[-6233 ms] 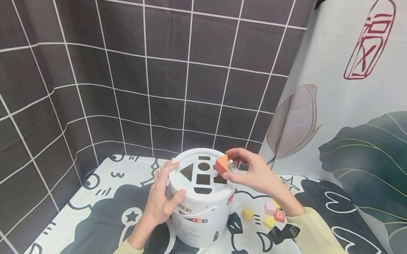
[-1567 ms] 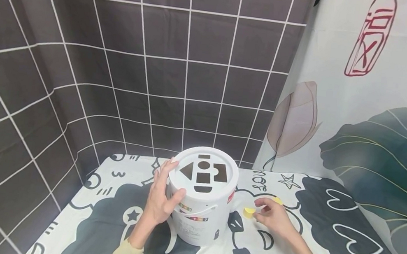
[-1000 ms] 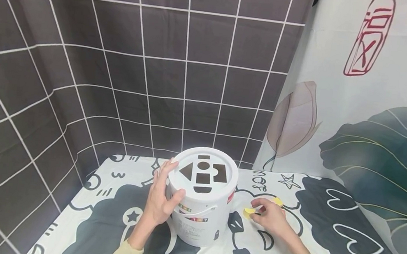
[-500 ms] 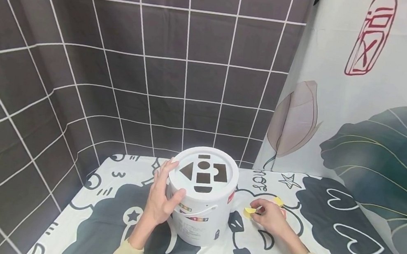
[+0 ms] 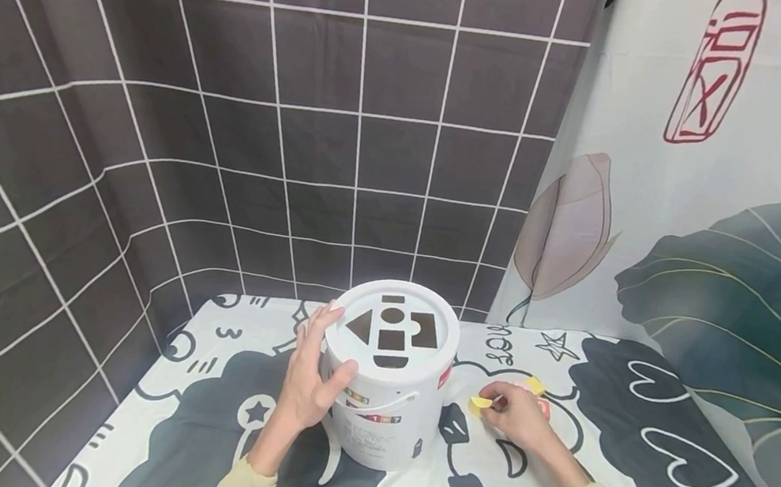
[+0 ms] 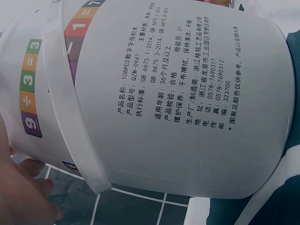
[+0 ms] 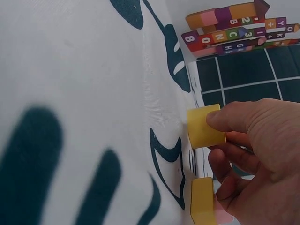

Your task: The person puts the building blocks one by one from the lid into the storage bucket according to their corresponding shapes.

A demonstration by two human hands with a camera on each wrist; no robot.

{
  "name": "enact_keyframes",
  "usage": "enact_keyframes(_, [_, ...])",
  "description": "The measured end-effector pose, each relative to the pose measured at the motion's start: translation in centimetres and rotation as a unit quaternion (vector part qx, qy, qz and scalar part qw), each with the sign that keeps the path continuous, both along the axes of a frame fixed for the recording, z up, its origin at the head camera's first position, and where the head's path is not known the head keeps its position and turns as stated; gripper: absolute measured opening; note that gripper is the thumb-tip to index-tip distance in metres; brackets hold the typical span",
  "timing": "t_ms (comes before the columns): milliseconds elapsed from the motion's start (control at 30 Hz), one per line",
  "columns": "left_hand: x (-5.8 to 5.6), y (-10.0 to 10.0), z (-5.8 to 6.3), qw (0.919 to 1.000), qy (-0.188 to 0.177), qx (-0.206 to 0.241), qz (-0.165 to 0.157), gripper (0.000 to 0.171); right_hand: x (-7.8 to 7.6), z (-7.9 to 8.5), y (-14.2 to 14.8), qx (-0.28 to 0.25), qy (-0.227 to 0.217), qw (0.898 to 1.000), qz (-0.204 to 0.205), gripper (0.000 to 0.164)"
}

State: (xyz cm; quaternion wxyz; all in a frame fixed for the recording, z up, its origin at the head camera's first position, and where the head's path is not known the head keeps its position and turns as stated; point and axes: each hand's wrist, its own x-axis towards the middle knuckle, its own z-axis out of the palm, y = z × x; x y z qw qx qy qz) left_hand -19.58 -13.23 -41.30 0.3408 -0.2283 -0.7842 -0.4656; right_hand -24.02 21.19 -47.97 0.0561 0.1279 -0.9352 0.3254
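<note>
A white toy-block bucket (image 5: 378, 433) stands upright, its lid (image 5: 414, 363) cut with a triangle, a circle and other shaped holes. My left hand (image 5: 308, 382) rests along its left side, fingertips at the lid's rim and thumb on the front. Seen from the left wrist, printed text and a white handle (image 6: 70, 108) cover the bucket's near side. To the bucket's right, my right hand (image 5: 518, 417) pinches a yellow half-round block (image 5: 476, 406). The right wrist view shows the thumb (image 7: 218, 119) pressed on that yellow block (image 7: 201, 133), low over the cloth.
More blocks lie close behind the right hand: a yellow one (image 5: 535, 386) and a red one (image 5: 544, 407), partly hidden. Below the held block in the right wrist view are another yellow block (image 7: 201, 201) and a pink one (image 7: 222, 213). A patterned cloth (image 5: 216, 408) covers the table.
The orange triangular block earlier held over the lid is out of sight. My right hand came down to the table and now pinches the yellow half-round block. The left hand stays put.
</note>
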Motion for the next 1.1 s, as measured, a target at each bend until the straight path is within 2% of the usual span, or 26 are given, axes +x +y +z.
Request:
enact_keyframes(200, [0.1,0.0,0.0,1.0,-0.003,0.0,0.0,0.07,0.0,0.1,0.0,0.0,-0.013,1.0,-0.008,0.02])
enact_keyframes(467, [0.0,0.0,0.1,1.0,0.0,0.0,-0.002,0.07,0.4,1.9,0.4,-0.012,-0.023,0.999,-0.02,0.019])
enact_keyframes(767, [0.1,0.1,0.0,1.0,-0.006,0.002,-0.002,0.07,0.4,3.4,0.8,-0.023,-0.018,1.0,-0.007,0.022])
enact_keyframes(1100, [0.1,0.1,0.1,1.0,-0.004,0.003,-0.001,0.07,0.5,5.8,1.1,-0.044,0.03,0.998,0.033,0.017])
